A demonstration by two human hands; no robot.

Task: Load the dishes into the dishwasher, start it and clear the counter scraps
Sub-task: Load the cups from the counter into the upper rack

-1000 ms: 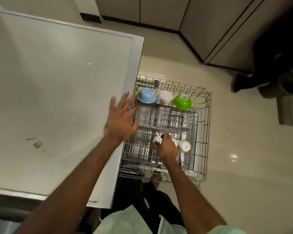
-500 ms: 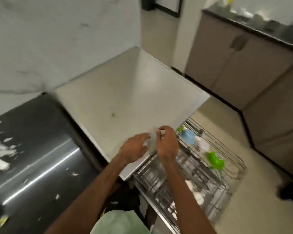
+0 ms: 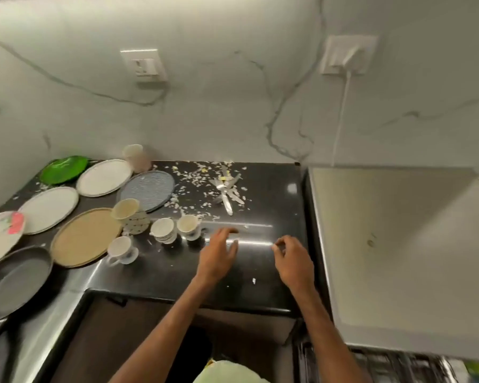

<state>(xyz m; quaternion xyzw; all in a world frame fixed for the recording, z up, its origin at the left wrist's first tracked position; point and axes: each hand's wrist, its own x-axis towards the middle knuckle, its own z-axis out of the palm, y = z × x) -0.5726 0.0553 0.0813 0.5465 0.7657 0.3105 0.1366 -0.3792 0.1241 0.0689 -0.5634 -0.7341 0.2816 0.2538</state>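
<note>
Waiting cups: two small cups, the nearer cup (image 3: 188,226) just past the left fingertips and untouched, its twin cup (image 3: 163,230) one place further left; a third cup (image 3: 121,250) and a spotted mug (image 3: 130,214) sit further left again
Left hand (image 3: 219,252): fingers spread and slack above the counter (image 3: 260,275), gripping nothing
Right hand (image 3: 293,261): fingers loosely curled, nothing visible in them; apart from the left hand, to its right
Cutlery (image 3: 227,189): a loose heap beyond both sets of fingertips, lying among the scraps (image 3: 194,183)
Plates: tan plate (image 3: 85,237), blue-grey plate (image 3: 147,190) and several more, all well left of the left fingers
Rack (image 3: 385,366): blurred wire behind the right wrist, under a white panel (image 3: 398,244)
Step in hand: loading, by my reading; both hands look free for another pick, and most dishes are not yet in the rack
Next move: likely a slight reach forward and left, closing the left fingers round the nearer cup; the two cups stand close together, so the grip should come from above or by the handle to avoid knocking its neighbour
</note>
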